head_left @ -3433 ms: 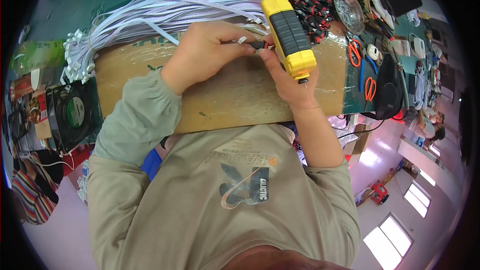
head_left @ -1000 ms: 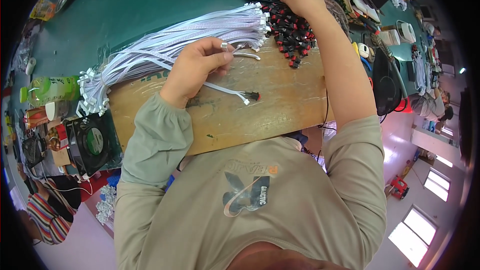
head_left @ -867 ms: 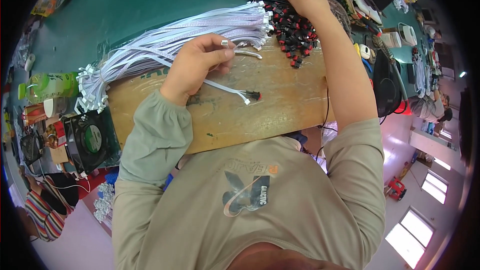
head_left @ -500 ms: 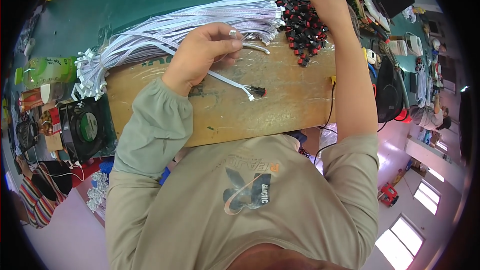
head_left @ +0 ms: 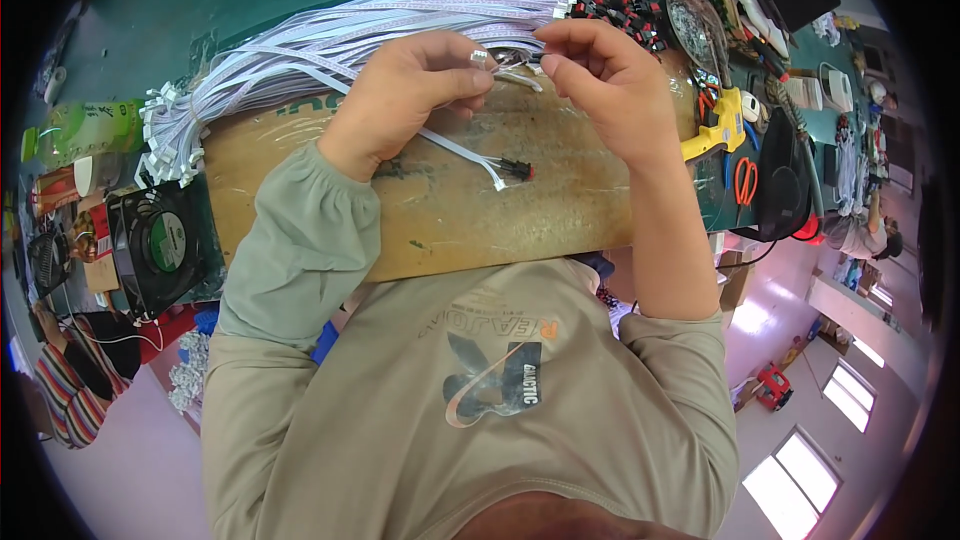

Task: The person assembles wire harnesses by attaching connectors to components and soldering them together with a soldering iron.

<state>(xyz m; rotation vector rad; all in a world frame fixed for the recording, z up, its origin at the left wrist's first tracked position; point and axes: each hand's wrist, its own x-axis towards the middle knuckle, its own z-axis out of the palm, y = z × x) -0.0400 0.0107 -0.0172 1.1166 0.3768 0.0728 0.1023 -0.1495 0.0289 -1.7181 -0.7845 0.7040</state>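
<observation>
My left hand (head_left: 405,90) is closed in a pinch on a flat white ribbon cable, whose white plug (head_left: 479,57) sticks up past the fingertips. Facing it, my right hand (head_left: 620,90) has thumb and forefinger closed on a small dark piece, mostly hidden, that looks like a black connector. A small gap separates the two hands. Below them, a white cable end with a black-and-red connector (head_left: 517,170) and a loose white plug (head_left: 500,183) lies on the brown board (head_left: 440,235). Behind my left hand stretches a thick bundle of white ribbon cables (head_left: 360,35).
Black-and-red connectors (head_left: 620,10) are heaped at the back right. A yellow glue gun (head_left: 718,128) and orange-handled scissors (head_left: 745,180) lie on the right. At left stand a black fan (head_left: 155,245) and a green bottle (head_left: 90,133). Another person (head_left: 862,235) sits far right.
My right hand has come from the connector heap toward my left hand, with a small dark piece between its fingertips. My left hand keeps its pinch on the cable, barely shifted.
</observation>
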